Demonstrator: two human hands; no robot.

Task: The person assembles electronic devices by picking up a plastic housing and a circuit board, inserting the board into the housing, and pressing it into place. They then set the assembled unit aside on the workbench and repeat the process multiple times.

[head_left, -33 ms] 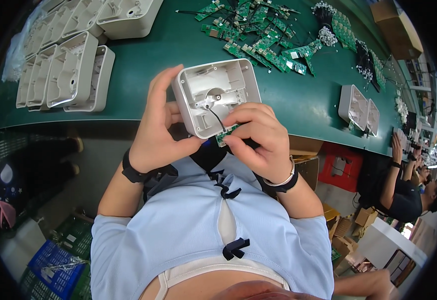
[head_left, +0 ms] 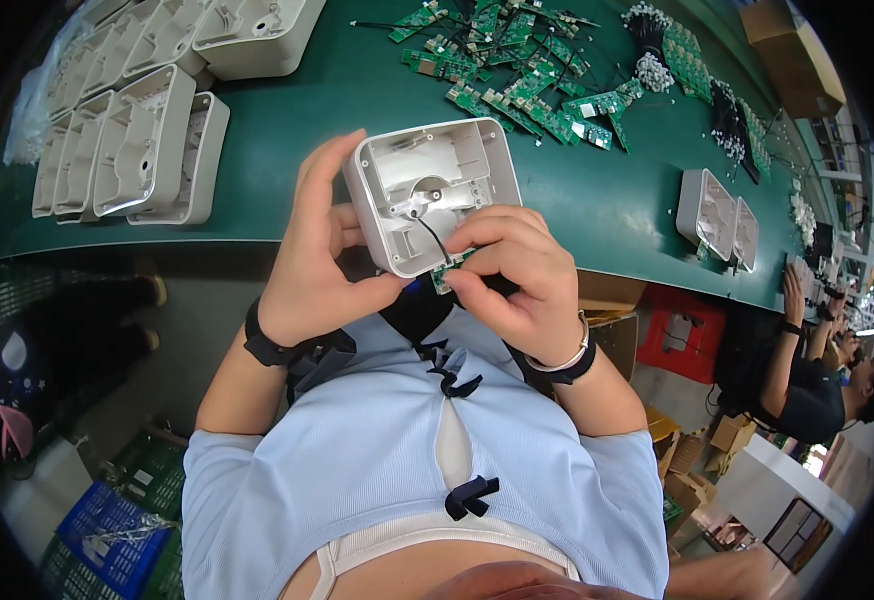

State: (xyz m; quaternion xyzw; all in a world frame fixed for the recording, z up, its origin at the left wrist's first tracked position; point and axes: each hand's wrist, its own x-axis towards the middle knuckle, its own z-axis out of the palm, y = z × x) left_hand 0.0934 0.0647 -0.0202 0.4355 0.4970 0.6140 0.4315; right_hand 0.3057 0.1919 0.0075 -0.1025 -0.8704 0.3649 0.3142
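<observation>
In my left hand (head_left: 322, 240) is a white plastic housing (head_left: 387, 235), held by its left side with the thumb at the lower corner. Its open side faces up, showing ribs and a round post inside. A black cable (head_left: 431, 237) runs from the middle of the housing to a small green circuit board (head_left: 443, 277). The board is at the housing's near edge, pinched between the thumb and fingers of my right hand (head_left: 527, 275). Those fingers hide part of the board and the housing's near right corner.
More white housings (head_left: 137, 150) are stacked at the left of the green table (head_left: 277, 150). Loose circuit boards (head_left: 532, 85) with cables lie at the back. Two housings (head_left: 707, 215) stand near the right edge. A co-worker (head_left: 807, 370) is at the far right.
</observation>
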